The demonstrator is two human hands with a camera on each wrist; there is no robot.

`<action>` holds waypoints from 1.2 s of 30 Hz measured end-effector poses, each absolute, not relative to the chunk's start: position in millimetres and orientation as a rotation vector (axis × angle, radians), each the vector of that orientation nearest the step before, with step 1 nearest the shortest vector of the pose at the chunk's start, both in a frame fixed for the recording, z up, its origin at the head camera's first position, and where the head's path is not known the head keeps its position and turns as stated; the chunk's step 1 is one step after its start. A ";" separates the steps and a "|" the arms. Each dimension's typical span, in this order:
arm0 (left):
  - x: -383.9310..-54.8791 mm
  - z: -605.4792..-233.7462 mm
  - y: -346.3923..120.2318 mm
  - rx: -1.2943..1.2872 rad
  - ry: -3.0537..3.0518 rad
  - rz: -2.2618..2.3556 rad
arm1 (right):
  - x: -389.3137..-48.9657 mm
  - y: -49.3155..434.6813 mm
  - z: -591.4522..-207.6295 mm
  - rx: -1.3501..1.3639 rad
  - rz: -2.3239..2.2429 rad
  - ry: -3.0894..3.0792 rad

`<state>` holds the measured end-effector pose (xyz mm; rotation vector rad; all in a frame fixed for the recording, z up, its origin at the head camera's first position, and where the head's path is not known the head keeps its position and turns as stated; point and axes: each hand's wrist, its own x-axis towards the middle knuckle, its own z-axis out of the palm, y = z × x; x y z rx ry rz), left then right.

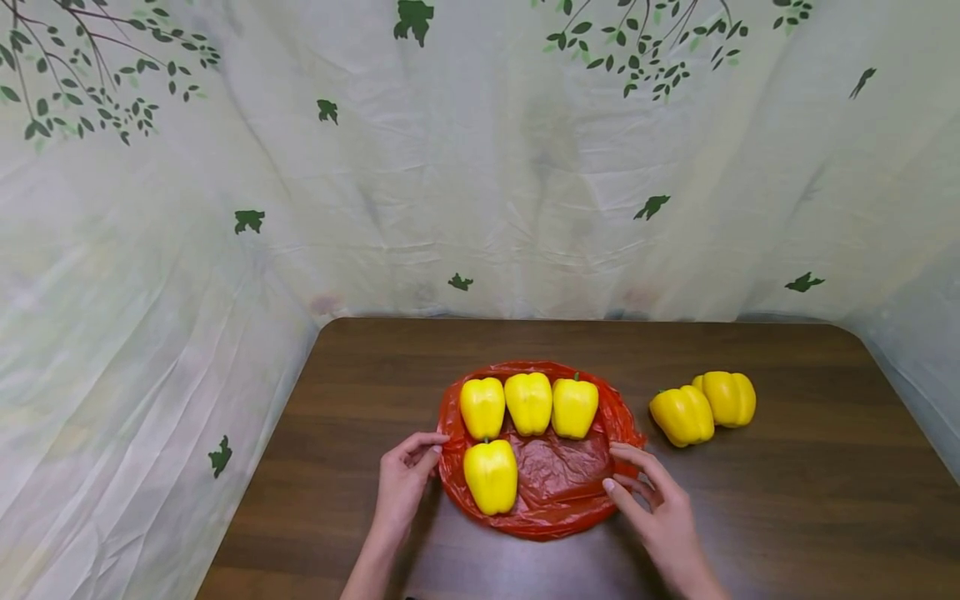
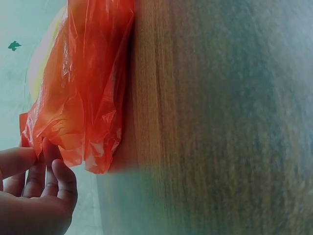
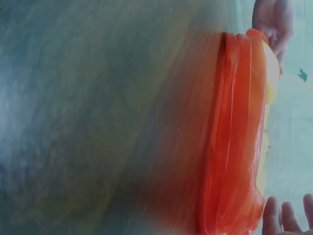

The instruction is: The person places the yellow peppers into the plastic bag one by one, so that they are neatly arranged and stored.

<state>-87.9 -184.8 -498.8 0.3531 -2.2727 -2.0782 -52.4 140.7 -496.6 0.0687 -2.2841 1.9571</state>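
Note:
A red plastic bag (image 1: pixel 558 471) lies spread on the table with its rim rolled into a round. Three yellow bell peppers stand in a row at its far side, the middle one (image 1: pixel 528 404) between two others. Another yellow bell pepper (image 1: pixel 491 477) sits at the near left. My left hand (image 1: pixel 401 483) pinches the bag's left rim between thumb and fingers, seen closely in the left wrist view. At the right rim is my right hand (image 1: pixel 660 517), its fingers extended and slightly bent. In the right wrist view its fingertips (image 3: pixel 271 215) are beside the bag; contact is unclear.
Two more yellow bell peppers, the nearer one (image 1: pixel 682 415) and the farther one (image 1: pixel 726 398), lie together on the table right of the bag. The brown wooden table (image 1: pixel 810 500) ends at a pale leaf-patterned curtain (image 1: pixel 495 192) behind and at the sides.

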 end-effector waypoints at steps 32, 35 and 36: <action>-87.6 -497.8 -184.2 0.345 -2.301 -2.053 | -68.3 207.4 -490.9 -0.169 1.269 -2.526; -87.5 -497.7 -184.1 0.341 -2.304 -2.051 | -71.5 211.6 -491.7 -0.144 1.238 -2.525; -87.6 -497.9 -184.1 0.343 -2.306 -2.051 | -72.6 212.7 -492.2 -0.140 1.230 -2.528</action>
